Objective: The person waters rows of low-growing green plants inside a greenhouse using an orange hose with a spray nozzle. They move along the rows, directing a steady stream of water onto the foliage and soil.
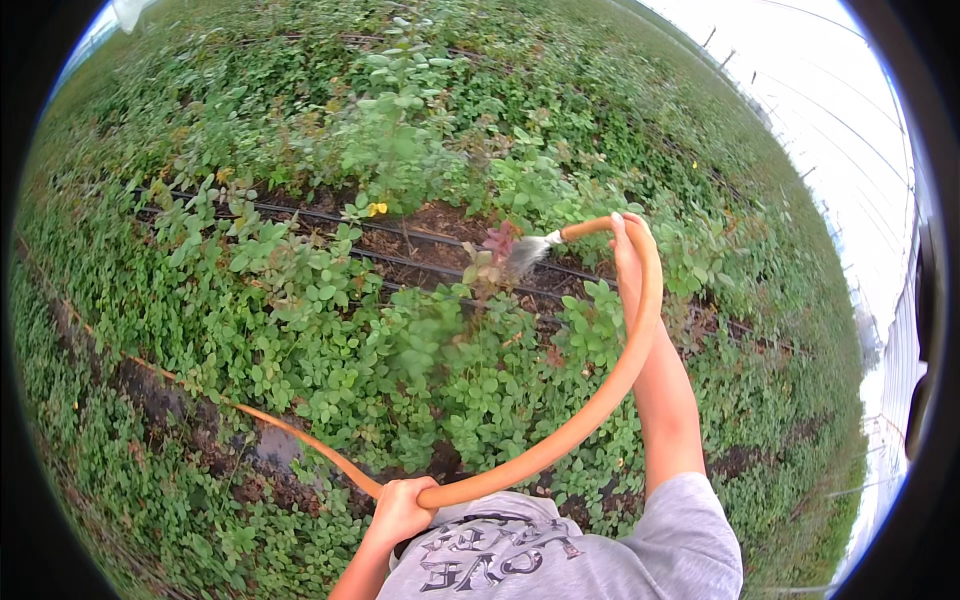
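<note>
An orange hose (pixel 577 427) curves in a wide loop between my hands. My right hand (pixel 628 234), on an outstretched arm, grips it close to its outlet end. My left hand (pixel 405 504) is closed around the hose near my waist. From the pale nozzle (pixel 553 238) a spray of water (pixel 528 253) fans out to the left. It falls beside a plant with reddish leaves (pixel 499 241), over dark soil. Beyond my left hand the hose runs off to the left along the ground.
Leafy green plants (pixel 322 337) grow densely in rows all around. Black irrigation tubes (pixel 420 266) run across the bed through the soil. A wet soil path (pixel 277 446) lies at the lower left. A pale greenhouse covering (pixel 832 90) with thin lines rises at the right.
</note>
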The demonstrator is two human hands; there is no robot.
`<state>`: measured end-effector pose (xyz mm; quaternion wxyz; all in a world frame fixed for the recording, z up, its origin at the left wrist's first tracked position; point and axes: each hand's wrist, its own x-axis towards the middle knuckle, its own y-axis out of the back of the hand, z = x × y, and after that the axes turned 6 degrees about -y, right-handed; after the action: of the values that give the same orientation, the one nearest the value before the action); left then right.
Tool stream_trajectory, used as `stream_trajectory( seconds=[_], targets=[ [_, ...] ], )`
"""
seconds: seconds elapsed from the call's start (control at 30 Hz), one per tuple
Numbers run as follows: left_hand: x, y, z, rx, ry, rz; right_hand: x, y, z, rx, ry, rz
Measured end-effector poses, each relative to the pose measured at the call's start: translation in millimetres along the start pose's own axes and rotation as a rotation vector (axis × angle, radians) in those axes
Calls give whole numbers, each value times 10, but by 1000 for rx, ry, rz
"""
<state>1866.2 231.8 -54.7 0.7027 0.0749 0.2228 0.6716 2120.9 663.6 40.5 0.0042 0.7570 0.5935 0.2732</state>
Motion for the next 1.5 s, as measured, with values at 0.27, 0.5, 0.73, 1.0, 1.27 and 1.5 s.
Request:
stream_trajectory(
  seconds=[0.27, 0.5, 0.73, 1.0, 1.27, 1.5],
  targets=[
    [-35, 69, -46, 12, -7, 53, 171, 65, 334, -151, 152, 35],
    [-81, -78, 70, 27, 14, 103, 116, 382, 537, -132, 205, 223],
    [-112, -367, 272, 127, 8, 119, 64, 936, 764, -174, 146, 317],
    [-75, -627, 616, 214, 64, 88, 69, 1559, 1026, -153, 105, 369],
    [-144, -843, 769, 259, 86, 106, 38, 1541, 1110, -77, 50, 335],
    [-279, -908, 793, 272, 134, 134, 15, 1175, 1059, 86, -24, 201]
  ],
)
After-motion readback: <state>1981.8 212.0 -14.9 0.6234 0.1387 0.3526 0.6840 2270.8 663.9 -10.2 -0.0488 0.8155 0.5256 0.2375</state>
